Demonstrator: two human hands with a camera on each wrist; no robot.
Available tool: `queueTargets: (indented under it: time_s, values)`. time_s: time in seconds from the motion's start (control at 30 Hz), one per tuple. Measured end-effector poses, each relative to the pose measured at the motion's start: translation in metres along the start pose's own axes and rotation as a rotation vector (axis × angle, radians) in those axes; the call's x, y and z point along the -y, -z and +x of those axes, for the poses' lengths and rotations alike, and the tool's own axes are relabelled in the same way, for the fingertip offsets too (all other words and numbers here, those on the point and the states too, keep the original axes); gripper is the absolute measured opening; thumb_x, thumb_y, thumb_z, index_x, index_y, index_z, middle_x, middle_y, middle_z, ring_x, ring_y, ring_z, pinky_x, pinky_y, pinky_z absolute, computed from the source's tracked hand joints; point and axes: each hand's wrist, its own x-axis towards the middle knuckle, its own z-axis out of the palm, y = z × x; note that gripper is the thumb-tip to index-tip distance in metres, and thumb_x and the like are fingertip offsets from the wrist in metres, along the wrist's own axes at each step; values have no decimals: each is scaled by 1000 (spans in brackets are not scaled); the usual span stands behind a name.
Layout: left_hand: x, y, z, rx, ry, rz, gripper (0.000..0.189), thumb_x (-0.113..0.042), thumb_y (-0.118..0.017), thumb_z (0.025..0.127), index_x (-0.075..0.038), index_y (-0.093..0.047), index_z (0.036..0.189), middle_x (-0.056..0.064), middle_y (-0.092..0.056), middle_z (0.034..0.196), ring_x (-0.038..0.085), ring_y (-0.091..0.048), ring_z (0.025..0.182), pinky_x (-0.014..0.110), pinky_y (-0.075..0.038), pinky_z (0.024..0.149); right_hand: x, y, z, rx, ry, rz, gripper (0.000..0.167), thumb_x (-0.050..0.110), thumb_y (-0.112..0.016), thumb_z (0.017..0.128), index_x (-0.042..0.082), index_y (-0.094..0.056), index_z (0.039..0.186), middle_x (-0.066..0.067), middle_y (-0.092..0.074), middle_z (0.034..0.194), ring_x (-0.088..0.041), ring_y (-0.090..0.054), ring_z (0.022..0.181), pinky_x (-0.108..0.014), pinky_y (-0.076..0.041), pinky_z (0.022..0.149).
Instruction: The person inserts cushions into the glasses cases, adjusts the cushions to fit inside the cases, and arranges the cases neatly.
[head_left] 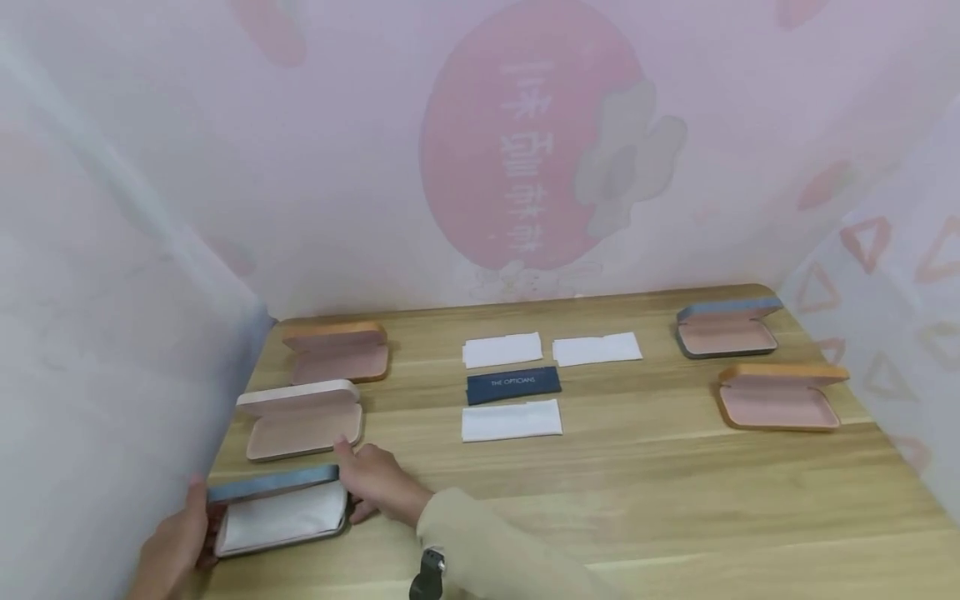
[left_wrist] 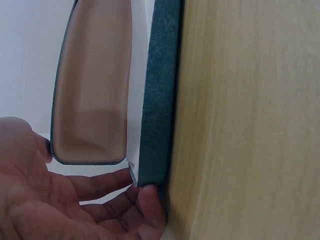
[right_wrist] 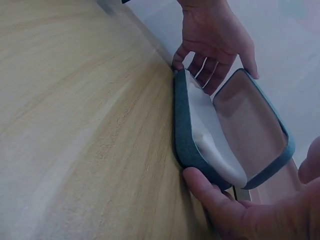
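Pale wood-grain table (head_left: 637,500), a blue-green, grained, oblong hinged case (head_left: 273,483) standing open at its near left.
The right hand (head_left: 375,481) has its fingers partly bent, gripping the case's right end; whether its thumb touches the raised lid, I cannot tell. The left hand (head_left: 174,533) holds the left end, fingers curved at the base, thumb against the lid. A soft, white, rectangular cloth (head_left: 285,517) lies inside the base.

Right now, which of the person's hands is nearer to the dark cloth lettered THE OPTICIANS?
Right: the right hand grips the right end of the front blue case, left of the dark cloth; the left hand grips the farther end.
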Motion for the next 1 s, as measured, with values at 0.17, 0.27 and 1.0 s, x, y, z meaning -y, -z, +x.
queueTargets:
  time_s: [0.17,0.27,1.0]
  values:
    - [-2,-6,-1,-40,30,-36,110,-70,0,96,21,-56,118,25,-61,91,31,-60,85,31,-50,65,5,-1,1,18,4,-88,54,50,-51,103,9,-46,69,-10,-53,77,-40,-70,59,-44,-61,58]
    - [-4,-7,-1,-46,35,-52,110,-72,-2,96,21,-55,124,32,-60,100,34,-60,91,30,-50,64,6,0,2,15,-5,-77,50,43,-58,101,6,-50,68,-11,-56,78,-38,-70,60,-44,-61,60]
    - [1,-12,-5,-133,134,-38,98,-66,-14,100,19,-51,132,40,-57,114,43,-58,104,47,-51,81,1,2,-2,3,24,-85,39,36,-71,91,8,-54,69,-6,-61,71,-24,-68,59,-37,-61,59]
